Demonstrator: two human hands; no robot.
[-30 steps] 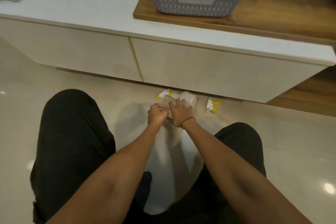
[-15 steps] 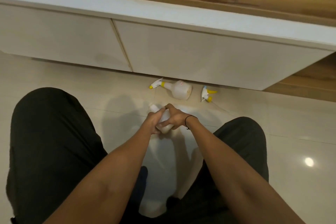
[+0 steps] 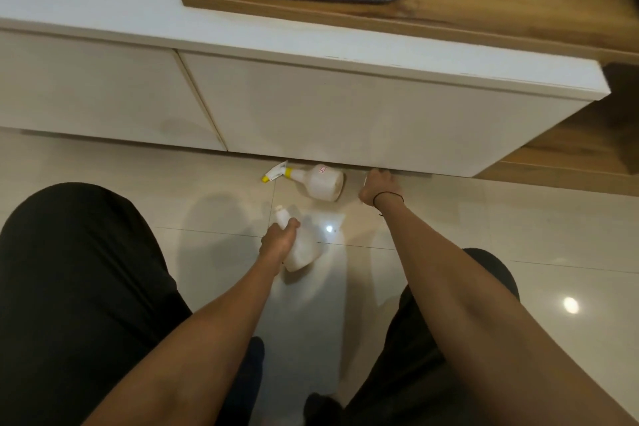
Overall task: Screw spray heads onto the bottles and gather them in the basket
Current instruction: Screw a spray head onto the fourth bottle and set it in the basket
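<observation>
Two bottles (image 3: 324, 186) on floor; left hand (image 3: 278, 241) grips headless one (image 3: 300, 245); right hand (image 3: 379, 187) grasp unclear

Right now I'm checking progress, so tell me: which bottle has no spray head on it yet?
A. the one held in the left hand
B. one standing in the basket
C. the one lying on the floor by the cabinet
A: the bottle gripped by the left hand ends in a bare white neck, while the bottle lying by the cabinet already carries a white and yellow spray head.
</observation>
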